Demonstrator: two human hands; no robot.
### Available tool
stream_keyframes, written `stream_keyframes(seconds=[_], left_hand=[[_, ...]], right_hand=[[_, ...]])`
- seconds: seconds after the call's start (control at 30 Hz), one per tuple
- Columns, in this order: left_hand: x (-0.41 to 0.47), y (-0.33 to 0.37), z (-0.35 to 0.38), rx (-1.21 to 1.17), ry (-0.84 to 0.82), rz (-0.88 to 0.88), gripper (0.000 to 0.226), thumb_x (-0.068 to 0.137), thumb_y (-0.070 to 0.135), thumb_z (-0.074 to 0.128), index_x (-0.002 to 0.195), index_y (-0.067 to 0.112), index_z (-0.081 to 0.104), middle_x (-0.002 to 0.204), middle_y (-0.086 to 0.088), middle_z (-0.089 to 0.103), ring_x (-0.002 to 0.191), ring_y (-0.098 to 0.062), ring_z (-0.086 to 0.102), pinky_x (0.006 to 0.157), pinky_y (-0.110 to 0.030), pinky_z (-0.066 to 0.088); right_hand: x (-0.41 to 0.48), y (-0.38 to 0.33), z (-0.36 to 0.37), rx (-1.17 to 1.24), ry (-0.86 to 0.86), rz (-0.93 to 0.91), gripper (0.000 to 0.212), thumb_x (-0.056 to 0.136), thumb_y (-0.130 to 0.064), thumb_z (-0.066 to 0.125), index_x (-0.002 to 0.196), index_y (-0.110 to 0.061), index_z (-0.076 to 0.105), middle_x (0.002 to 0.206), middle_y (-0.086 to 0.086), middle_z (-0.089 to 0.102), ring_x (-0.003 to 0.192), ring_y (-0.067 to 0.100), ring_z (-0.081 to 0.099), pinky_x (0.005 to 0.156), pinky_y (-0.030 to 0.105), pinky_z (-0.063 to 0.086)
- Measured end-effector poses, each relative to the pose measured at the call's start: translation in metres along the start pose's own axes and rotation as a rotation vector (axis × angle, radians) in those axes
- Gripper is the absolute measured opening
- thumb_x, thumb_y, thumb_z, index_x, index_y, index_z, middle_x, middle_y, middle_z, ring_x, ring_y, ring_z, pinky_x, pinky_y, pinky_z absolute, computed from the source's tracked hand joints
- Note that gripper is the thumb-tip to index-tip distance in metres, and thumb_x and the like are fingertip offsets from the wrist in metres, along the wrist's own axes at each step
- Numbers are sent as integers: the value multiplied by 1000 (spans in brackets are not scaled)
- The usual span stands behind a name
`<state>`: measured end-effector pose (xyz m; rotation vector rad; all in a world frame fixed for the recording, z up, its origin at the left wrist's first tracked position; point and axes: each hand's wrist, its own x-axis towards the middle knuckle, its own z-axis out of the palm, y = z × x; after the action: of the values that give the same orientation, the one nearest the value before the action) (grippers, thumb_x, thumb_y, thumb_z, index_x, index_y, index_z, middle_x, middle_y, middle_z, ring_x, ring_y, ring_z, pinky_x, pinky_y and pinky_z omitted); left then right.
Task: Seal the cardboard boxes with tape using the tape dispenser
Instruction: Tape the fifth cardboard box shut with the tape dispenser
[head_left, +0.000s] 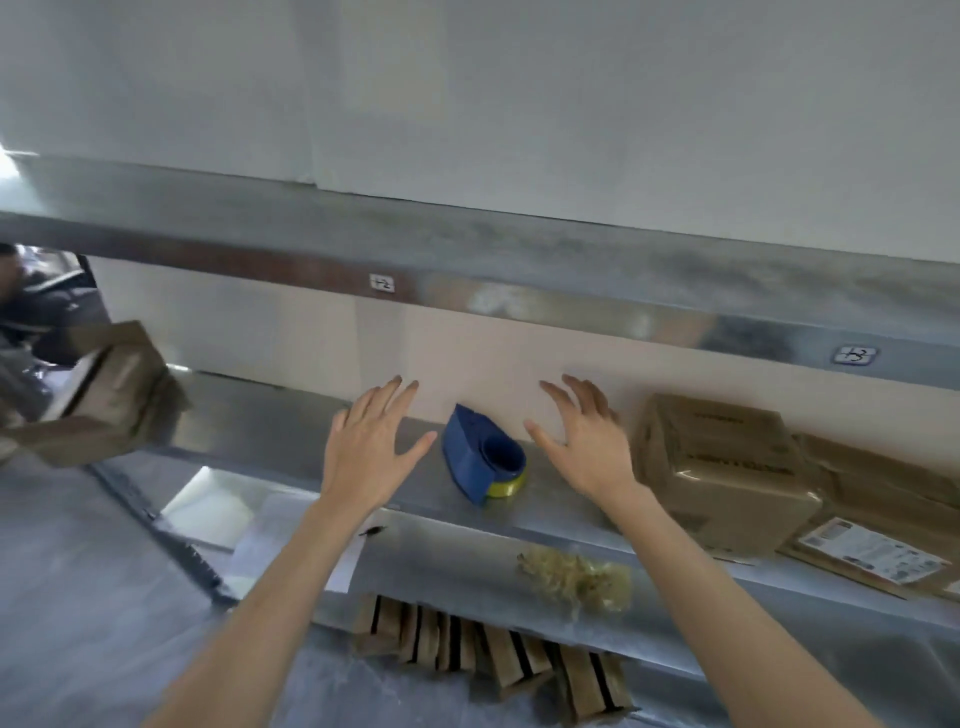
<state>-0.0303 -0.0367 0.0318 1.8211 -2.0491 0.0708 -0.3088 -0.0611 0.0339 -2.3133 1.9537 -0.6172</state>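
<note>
A blue tape dispenser with a yellowish tape roll lies on a metal shelf, between my two hands. My left hand hovers just left of it, fingers spread, holding nothing. My right hand hovers just right of it, also spread and empty. A closed cardboard box stands on the shelf right of my right hand. Another cardboard box, blurred, sits tilted at the shelf's left end.
Flat cardboard with a white label lies at the far right. A clump of yellowish material rests on a lower metal ledge. Folded flat cartons stand in a row below. An upper shelf rail runs overhead. A person is at far left.
</note>
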Motion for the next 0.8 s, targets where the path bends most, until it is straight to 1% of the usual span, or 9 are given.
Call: stream_keyframes(seconds=[0.07,0.13,0.27,0.4,0.47,0.53,0.57,0.67,0.8], left_hand=[[-7,-37,-12,9,4,-29,79,87,73,23,153,30,35,159,5,34,142,-21,37,109,-43,31],[-14,-75,-25,10,18,-52,80,87,73,24,152,29,38,158,5,37,141,-21,39,110,-44,33],[-25,-151,-46,17,48,-59,78,88,72,27,149,26,43,154,2,43,138,-23,43,108,-44,36],[-32,-216,-59,9,63,-93,77,89,71,33,151,25,39,156,2,40,142,-23,39,111,-47,34],[-34,-243,-64,-2,87,-124,75,90,68,39,152,25,39,156,1,39,142,-24,39,111,-47,34],[-33,-269,-66,-8,105,-161,71,93,63,49,151,24,40,156,-1,41,141,-25,41,110,-46,35],[-32,-282,-66,-8,108,-183,69,93,59,54,151,23,41,155,-2,41,140,-26,42,109,-46,36],[-28,-317,-63,-3,118,-246,68,91,52,63,149,21,44,153,-4,44,138,-28,45,107,-48,38],[-13,-361,-59,26,126,-313,69,91,54,62,149,23,43,154,-1,43,139,-26,43,109,-46,35]], right_hand=[[9,-41,13,18,13,-34,77,87,-69,24,145,-24,46,153,7,39,144,31,31,108,46,36],[18,-81,28,43,23,-54,78,86,-69,23,143,-24,49,151,8,42,142,32,33,107,47,37],[36,-155,59,48,-2,-73,61,96,-60,41,146,-25,44,156,7,35,146,31,25,113,47,30],[51,-221,82,107,-18,-67,79,84,-69,21,145,-24,46,155,9,36,146,32,26,111,48,30],[62,-249,95,117,-46,-85,71,90,-68,30,145,-25,44,156,7,35,146,30,24,112,47,30],[75,-275,107,110,-76,-112,60,96,-60,43,147,-28,41,158,4,31,148,25,19,114,44,27],[81,-286,113,110,-86,-133,58,97,-58,45,147,-29,39,158,2,29,149,24,17,115,42,25],[100,-319,130,118,-131,-200,58,98,-56,45,149,-32,35,160,-1,25,150,22,13,117,41,20],[130,-352,156,118,-192,-288,57,99,-56,44,150,-33,33,162,-2,22,150,21,10,118,39,18]])
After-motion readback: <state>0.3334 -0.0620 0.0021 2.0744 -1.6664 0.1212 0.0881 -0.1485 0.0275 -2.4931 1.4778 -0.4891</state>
